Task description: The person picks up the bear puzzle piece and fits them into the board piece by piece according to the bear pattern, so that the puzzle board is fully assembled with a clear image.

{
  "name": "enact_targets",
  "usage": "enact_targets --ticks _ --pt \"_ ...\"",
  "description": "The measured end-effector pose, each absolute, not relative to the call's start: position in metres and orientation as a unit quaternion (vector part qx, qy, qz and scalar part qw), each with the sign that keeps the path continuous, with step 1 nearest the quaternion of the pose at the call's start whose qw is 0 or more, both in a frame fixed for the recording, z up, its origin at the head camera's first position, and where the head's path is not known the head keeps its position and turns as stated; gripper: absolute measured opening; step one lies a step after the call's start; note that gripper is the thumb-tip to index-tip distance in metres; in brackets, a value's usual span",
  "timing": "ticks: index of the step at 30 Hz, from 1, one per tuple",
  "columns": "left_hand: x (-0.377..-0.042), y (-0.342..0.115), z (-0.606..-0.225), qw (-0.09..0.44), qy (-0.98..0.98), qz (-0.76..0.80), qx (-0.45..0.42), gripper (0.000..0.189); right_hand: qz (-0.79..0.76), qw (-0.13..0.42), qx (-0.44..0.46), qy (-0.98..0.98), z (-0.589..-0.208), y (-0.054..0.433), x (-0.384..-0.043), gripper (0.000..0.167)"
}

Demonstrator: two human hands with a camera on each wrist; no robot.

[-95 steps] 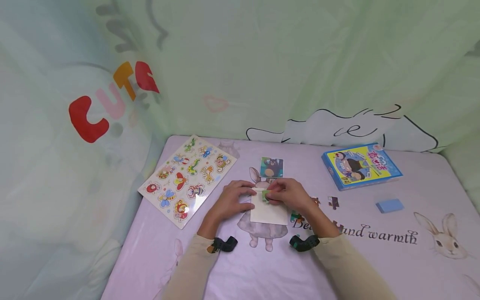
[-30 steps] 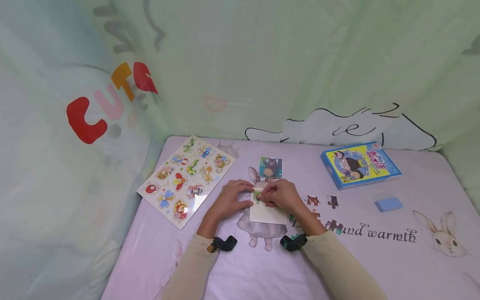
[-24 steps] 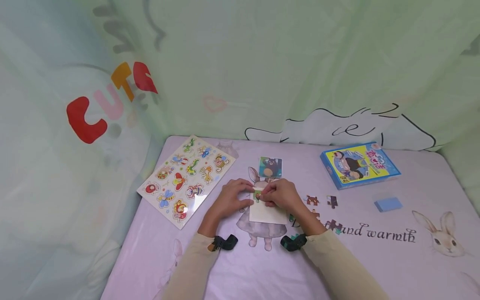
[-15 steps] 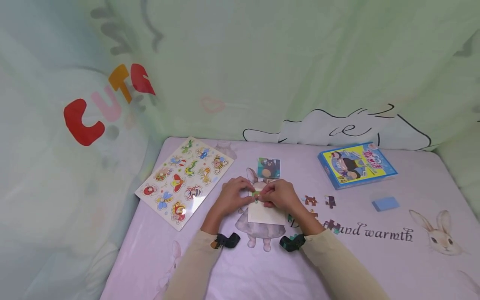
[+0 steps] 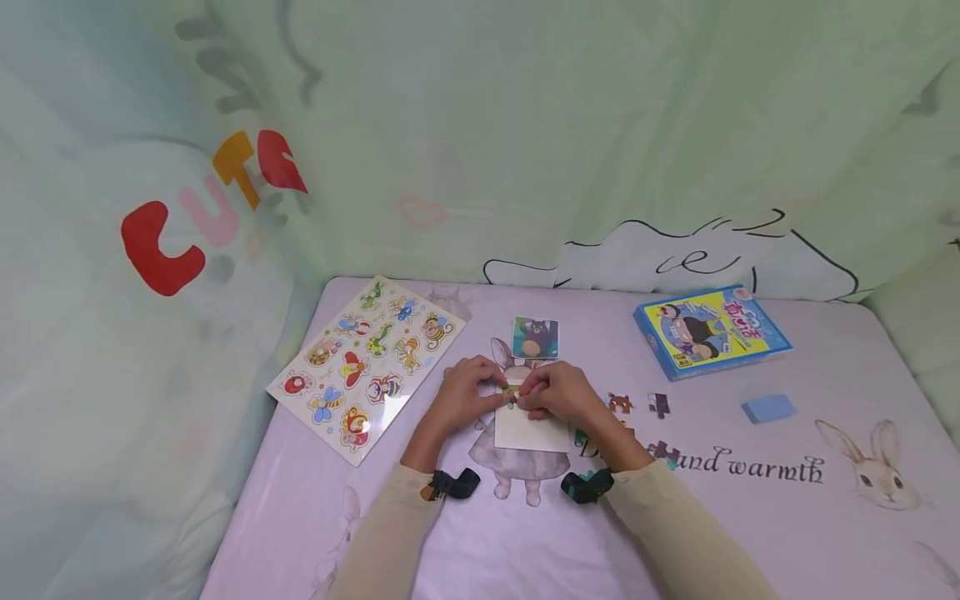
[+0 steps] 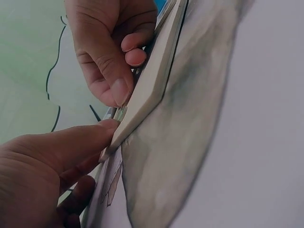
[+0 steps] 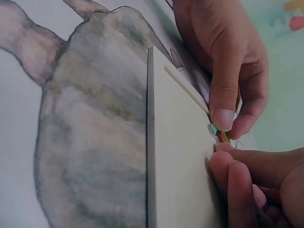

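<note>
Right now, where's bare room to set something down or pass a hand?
Open cloth lies between the bear card and blue box, and between the sleeves, in front of the tray. It's crowded at the tray's far left corner, where the left hand and right hand work, and beside the right forearm, among puzzle pieces.

The left hand (image 5: 467, 392) and right hand (image 5: 564, 392) crowd the tray's (image 5: 534, 435) far left corner, a puzzle piece (image 7: 223, 137) filling the gap. The bear card (image 5: 536, 338) obstructs just beyond; loose pieces (image 5: 658, 405) block the right. Between the sleeves (image 5: 390, 533), a hand could pass along the worktop (image 5: 517, 554).
</note>
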State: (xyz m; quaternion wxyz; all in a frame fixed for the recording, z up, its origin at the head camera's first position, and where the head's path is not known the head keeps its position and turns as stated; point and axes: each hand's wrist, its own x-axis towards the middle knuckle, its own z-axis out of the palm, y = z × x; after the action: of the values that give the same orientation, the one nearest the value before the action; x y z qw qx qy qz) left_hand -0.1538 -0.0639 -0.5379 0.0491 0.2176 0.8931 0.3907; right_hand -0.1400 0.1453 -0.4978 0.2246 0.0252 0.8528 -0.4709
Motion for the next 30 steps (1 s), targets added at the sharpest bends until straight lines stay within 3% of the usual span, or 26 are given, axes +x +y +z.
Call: enact_targets --ticks 18,30 --pt "-0.1527 -0.0629 -0.5348 0.052 0.894 0.389 0.217 0.012 -0.449 0.219 0.031 0.866 -0.5005 0.1445 -0.1405 0.010" --pt "-0.1540 -0.0625 -0.5360 0.047 0.893 0.389 0.221 0.012 -0.437 0.208 -0.017 0.875 -0.4960 0.1507 -0.1366 0.006"
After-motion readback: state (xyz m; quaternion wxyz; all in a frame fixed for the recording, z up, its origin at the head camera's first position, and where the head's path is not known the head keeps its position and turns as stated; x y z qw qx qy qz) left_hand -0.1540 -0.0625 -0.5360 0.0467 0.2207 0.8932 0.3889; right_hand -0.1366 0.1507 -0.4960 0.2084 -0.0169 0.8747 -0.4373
